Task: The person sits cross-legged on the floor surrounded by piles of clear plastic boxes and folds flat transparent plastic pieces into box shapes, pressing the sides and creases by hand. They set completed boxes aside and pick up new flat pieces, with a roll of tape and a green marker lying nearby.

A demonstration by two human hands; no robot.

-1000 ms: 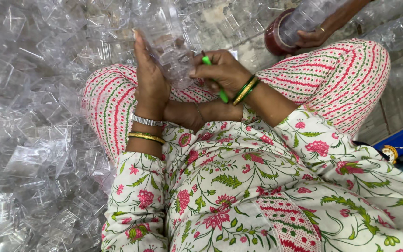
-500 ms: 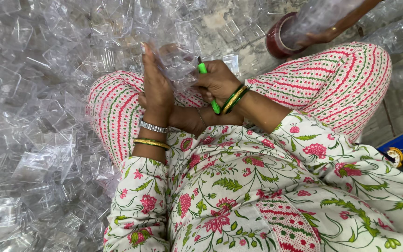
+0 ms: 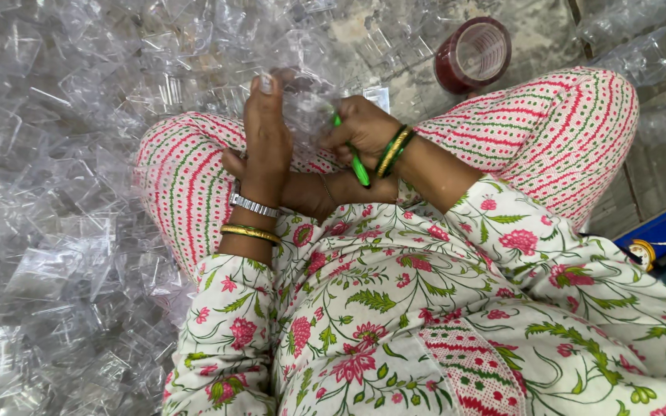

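Observation:
I sit cross-legged in floral clothes. My left hand stands edge-up over my lap, its palm pressed against a clear plastic piece. A silver watch and a gold bangle are on that wrist. My right hand, with green and gold bangles, grips a thin green tool and touches the same clear piece from the right. How the piece is shaped is hard to tell, as it is transparent.
Heaps of clear plastic pieces cover the floor to my left and ahead. A dark red round container stands ahead on the right. Blue objects lie at the right edge, beside my right knee.
Another person's hand on the red container at the upper right has gone from view. My two hands stay together on the clear piece, with little shift.

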